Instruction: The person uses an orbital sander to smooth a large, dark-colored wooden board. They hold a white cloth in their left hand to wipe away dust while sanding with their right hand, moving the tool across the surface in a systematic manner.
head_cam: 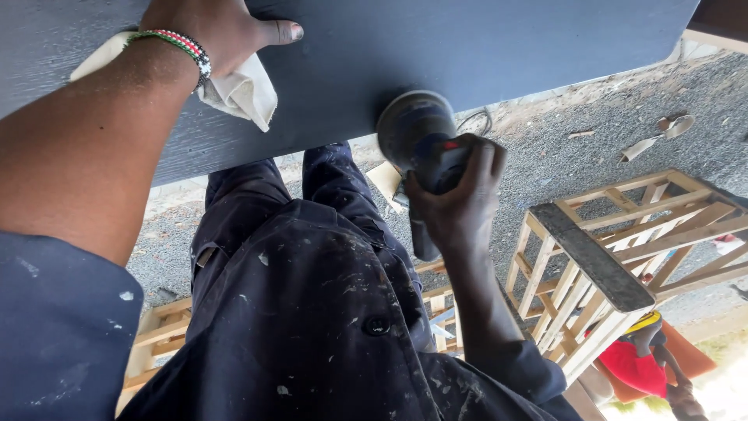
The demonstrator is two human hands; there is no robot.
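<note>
Sanding the near edge of the dark blue-grey panel (467, 47) looks to be the step in hand: the power sander (417, 136) sits with its round pad against that edge, below the panel's middle. The right hand (456, 203) has its fingers curled fully around the sander's body, gripping it tight. Further along the panel, the left hand (222, 31) lies flat on its face, fingers spread, pinning a pale cloth (245, 93) under the palm; a beaded bracelet (179, 43) circles the wrist. Beyond the panel lies gravel ground (561, 156) with an unpainted wooden frame (608, 249). Judging by this, the next move calls for steady, even pressure along the edge while the panel is braced.
</note>
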